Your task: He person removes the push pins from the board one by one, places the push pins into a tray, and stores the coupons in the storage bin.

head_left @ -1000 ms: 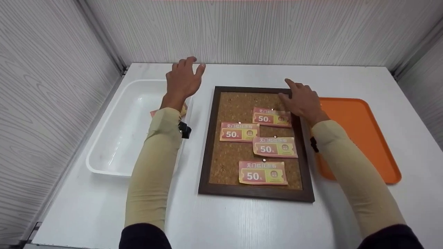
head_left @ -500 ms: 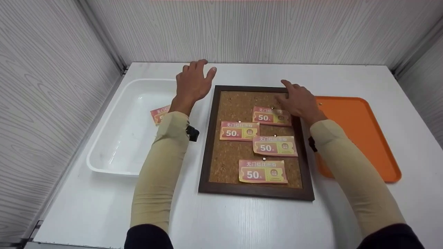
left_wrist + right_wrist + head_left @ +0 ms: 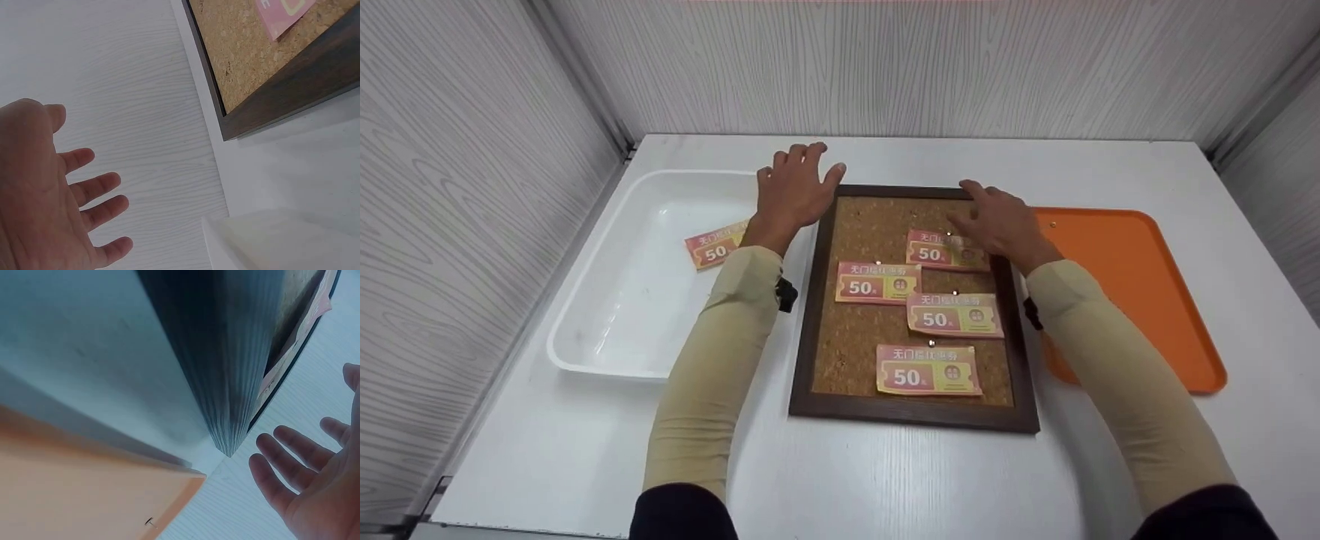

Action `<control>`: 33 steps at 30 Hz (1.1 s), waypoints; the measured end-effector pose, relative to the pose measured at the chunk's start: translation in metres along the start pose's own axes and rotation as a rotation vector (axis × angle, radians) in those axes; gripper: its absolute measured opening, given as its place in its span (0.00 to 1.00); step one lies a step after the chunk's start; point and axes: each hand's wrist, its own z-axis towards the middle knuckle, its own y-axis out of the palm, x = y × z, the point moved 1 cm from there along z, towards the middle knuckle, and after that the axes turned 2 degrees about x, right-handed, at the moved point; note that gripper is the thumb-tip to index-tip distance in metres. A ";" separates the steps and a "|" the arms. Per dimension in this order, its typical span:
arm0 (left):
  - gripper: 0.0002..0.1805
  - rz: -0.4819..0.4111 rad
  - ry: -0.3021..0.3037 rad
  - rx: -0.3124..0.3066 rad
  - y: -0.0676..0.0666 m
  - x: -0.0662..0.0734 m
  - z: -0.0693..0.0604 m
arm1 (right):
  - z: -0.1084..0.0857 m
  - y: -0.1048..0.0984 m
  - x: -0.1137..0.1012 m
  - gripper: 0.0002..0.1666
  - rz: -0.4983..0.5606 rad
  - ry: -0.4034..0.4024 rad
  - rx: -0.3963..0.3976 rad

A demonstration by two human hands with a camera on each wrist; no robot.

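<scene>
My left hand [image 3: 795, 191] hovers by the upper left corner of a dark-framed cork board [image 3: 847, 352], fingers spread and slightly bent, nothing in them. In the left wrist view the same hand [image 3: 50, 197] shows an empty palm, apart from the frame [image 3: 292, 84]. Over the board's upper right corner is my right hand [image 3: 1001, 225], partly covering a pink and yellow coupon [image 3: 930, 251]. The right wrist view shows that hand [image 3: 326, 484] with loose fingers beside the frame [image 3: 225, 371], holding nothing. Several coupons, such as the lowest one [image 3: 928, 371], are fixed to the cork with pins.
Left of the board stands a white basin [image 3: 577, 300] with a coupon [image 3: 712, 246] inside, partly hidden by my left arm. An orange tray [image 3: 1147, 300] lies to the right, holding a pin [image 3: 1053, 224]. Panelled walls [image 3: 885, 67] bound the white table [image 3: 885, 480].
My left hand has moved right and slightly nearer, from over the basin to the board's upper left corner. The right hand has shifted slightly left. The basin's coupon is more exposed.
</scene>
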 end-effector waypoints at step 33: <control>0.33 0.207 0.179 -0.221 0.050 0.038 -0.011 | -0.007 0.011 -0.008 0.37 -0.067 -0.042 -0.017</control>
